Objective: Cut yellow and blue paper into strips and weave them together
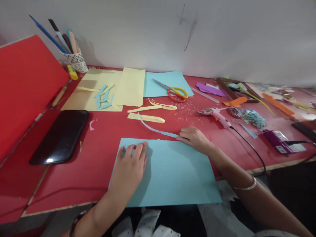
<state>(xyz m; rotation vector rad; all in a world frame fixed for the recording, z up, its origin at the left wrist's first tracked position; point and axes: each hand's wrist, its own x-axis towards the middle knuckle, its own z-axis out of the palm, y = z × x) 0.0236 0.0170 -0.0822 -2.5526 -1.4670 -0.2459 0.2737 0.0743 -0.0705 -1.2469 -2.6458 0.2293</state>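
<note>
A light blue sheet of paper point(170, 171) lies at the table's front edge and overhangs it slightly. My left hand point(132, 161) rests on the sheet's left part, palm down, fingers lightly bent and apart, holding nothing. At the sheet's far edge, my right hand point(194, 138) pinches a narrow blue paper strip point(151, 129). The strip curves away to the left, its other end raised near some folded cream paper strips point(148, 117). Its lower edge looks rough, as does the far edge of the sheet. Whether the strip still joins the sheet under my right fingers is hidden.
Scissors point(170, 89) lie on blue paper at the back. A corded pink glue gun point(217, 117) is at right, near a purple extension box point(278, 141). A black phone point(61, 136) lies left. A pen cup point(77, 61) stands by the wall.
</note>
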